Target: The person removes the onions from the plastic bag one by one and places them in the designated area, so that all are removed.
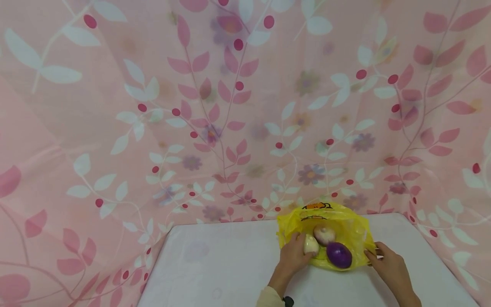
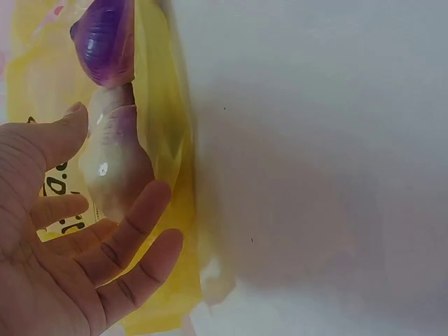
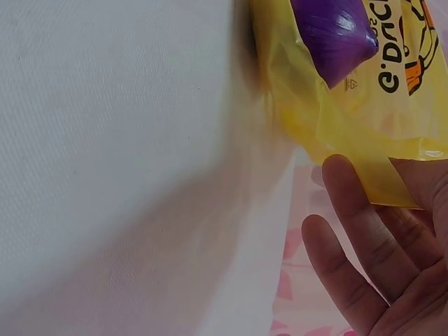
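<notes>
A yellow plastic bag (image 1: 358, 238) lies on the table with its mouth facing me. Inside it are a purple onion (image 1: 339, 255), a pinkish-white bulb (image 1: 324, 234) and a white onion (image 1: 311, 244). My left hand (image 1: 293, 254) reaches into the left side of the mouth and holds the white onion between thumb and fingers. In the left wrist view, the fingers of that hand (image 2: 84, 231) curl around the pale bulb (image 2: 115, 168). At the bag's right edge, my right hand (image 3: 388, 245) pinches the plastic between thumb and fingers, the other fingers spread loosely.
The bag rests on a white-covered table (image 1: 215, 264), near its back edge. Behind and beside the table hangs a pink floral curtain (image 1: 245, 106). A dark band (image 1: 288, 301) sits at my left wrist, by a light sleeve (image 1: 270, 297).
</notes>
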A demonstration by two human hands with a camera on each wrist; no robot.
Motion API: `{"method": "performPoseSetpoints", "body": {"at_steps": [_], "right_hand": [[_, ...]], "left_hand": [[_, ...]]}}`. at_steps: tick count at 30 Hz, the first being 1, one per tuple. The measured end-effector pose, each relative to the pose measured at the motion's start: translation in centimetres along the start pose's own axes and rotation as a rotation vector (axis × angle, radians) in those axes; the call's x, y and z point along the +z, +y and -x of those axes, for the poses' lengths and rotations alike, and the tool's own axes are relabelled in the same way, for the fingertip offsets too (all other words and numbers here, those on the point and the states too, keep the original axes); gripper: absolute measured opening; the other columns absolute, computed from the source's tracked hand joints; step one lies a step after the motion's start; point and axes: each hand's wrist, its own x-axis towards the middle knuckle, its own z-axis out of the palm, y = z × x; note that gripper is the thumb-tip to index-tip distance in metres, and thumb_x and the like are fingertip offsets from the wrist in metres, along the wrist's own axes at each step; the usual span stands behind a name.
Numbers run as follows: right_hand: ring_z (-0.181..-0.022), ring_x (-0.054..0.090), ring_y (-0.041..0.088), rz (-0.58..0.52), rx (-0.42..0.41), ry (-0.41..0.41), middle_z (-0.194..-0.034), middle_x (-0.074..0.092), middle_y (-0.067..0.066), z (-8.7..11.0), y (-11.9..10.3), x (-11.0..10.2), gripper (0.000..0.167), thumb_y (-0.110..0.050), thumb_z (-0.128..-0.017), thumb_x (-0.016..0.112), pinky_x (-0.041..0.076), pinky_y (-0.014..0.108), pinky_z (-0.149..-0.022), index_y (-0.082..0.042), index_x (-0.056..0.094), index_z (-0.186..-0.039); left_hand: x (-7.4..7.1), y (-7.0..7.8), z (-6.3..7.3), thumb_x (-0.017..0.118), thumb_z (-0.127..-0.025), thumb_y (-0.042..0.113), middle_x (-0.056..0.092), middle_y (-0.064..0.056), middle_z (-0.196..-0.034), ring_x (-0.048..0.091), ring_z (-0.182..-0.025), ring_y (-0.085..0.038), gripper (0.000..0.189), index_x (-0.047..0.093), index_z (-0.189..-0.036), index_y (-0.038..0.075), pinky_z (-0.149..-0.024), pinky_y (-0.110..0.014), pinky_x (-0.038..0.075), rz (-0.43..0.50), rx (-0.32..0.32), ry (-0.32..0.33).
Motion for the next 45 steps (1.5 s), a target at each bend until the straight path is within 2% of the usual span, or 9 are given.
{"method": "performPoseSetpoints", "body": {"at_steps": [9, 19, 30, 40, 45], "right_hand": [[-0.067, 0.071, 0.024, 0.0, -0.021, 0.016, -0.092, 0.071, 0.024, 0.0, 0.2, 0.3, 0.033, -0.023, -0.092, 0.07, 0.05, 0.029, -0.052, 0.004, 0.06, -0.11], [-0.067, 0.07, 0.025, 0.012, -0.017, 0.03, -0.091, 0.071, 0.024, 0.0, -0.1, 0.3, 0.031, -0.02, -0.091, 0.07, 0.049, 0.029, -0.051, 0.004, 0.06, -0.108], [-0.07, 0.071, 0.026, 0.014, -0.001, -0.001, -0.093, 0.071, 0.024, -0.2, -0.2, 0.3, 0.036, -0.023, -0.092, 0.07, 0.051, 0.03, -0.052, 0.005, 0.06, -0.111], [-0.068, 0.07, 0.023, 0.008, 0.002, 0.004, -0.092, 0.071, 0.023, 0.0, -0.1, 0.5, 0.034, -0.024, -0.092, 0.07, 0.05, 0.028, -0.052, 0.004, 0.061, -0.109], [-0.067, 0.07, 0.022, 0.011, -0.004, 0.008, -0.093, 0.071, 0.024, 0.0, -0.3, 0.3, 0.033, -0.023, -0.092, 0.07, 0.05, 0.029, -0.052, 0.004, 0.061, -0.109]], "left_hand": [[0.9, -0.2, -0.4, 0.074, -0.084, 0.052, 0.053, -0.001, -0.124, 0.056, -0.091, -0.012, 0.065, 0.05, -0.135, 0.019, -0.077, -0.031, 0.05, 0.023, -0.02, 0.001], [1.5, -0.3, -0.1, 0.074, -0.085, 0.049, 0.052, 0.001, -0.106, 0.05, -0.079, -0.009, 0.062, 0.052, -0.136, 0.02, -0.066, -0.025, 0.043, 0.041, -0.013, 0.004], [1.4, 0.1, -0.2, 0.071, -0.087, 0.048, 0.055, 0.0, -0.098, 0.049, -0.077, -0.011, 0.06, 0.052, -0.138, 0.022, -0.065, -0.028, 0.041, 0.073, -0.076, -0.011], [1.6, 0.2, -0.2, 0.072, -0.086, 0.05, 0.055, 0.003, -0.092, 0.051, -0.077, -0.011, 0.054, 0.054, -0.13, 0.023, -0.065, -0.029, 0.042, 0.063, -0.101, 0.003], [1.5, 0.3, -0.2, 0.074, -0.083, 0.049, 0.056, 0.005, -0.086, 0.051, -0.074, -0.01, 0.048, 0.057, -0.119, 0.021, -0.062, -0.029, 0.041, 0.065, -0.085, 0.026]]}}
